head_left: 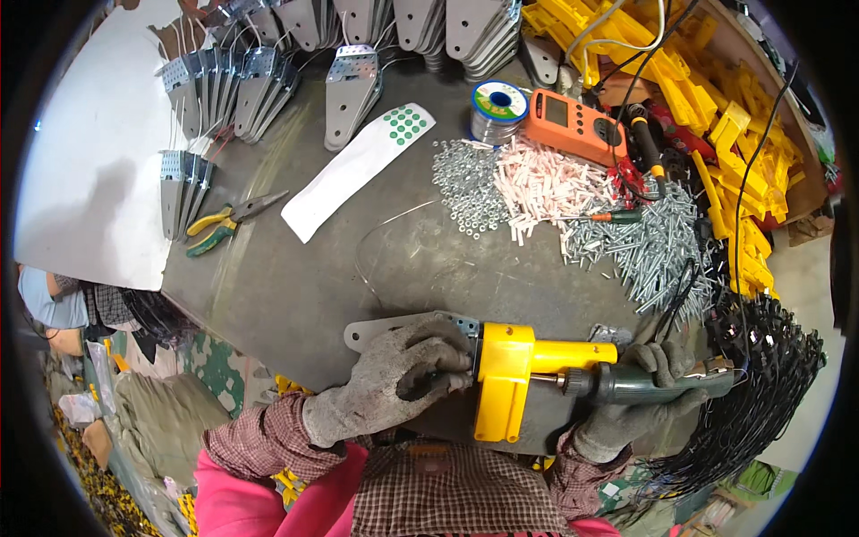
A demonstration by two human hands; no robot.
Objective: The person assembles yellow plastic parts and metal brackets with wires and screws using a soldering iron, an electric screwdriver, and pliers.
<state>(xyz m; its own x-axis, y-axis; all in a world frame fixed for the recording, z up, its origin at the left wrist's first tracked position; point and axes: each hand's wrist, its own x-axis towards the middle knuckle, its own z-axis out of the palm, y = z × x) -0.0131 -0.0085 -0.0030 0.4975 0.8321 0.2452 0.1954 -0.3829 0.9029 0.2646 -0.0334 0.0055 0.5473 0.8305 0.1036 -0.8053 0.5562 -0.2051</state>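
Both my hands wear grey work gloves. My left hand [394, 376] is closed, its fingertips pinched at the left side of a yellow plastic housing [506, 380]; a grey metal plate [362, 334] with a rounded end sticks out behind that hand. My right hand [649, 394] is wrapped round a dark green electric screwdriver [613, 383], held level. Its bit points left and reaches the right side of the housing, just below the yellow tube-like arm. Whatever small part sits between my left fingertips is hidden.
Beyond the housing lie loose screws [667, 242], pinkish-white sleeves [541, 179] and nuts [470, 183], with an orange multimeter [573, 125] and solder spool [498, 112] behind. Pliers [228, 224] lie left. Black cables [761, 385] heap at right; yellow parts [671, 80] fill the far right.
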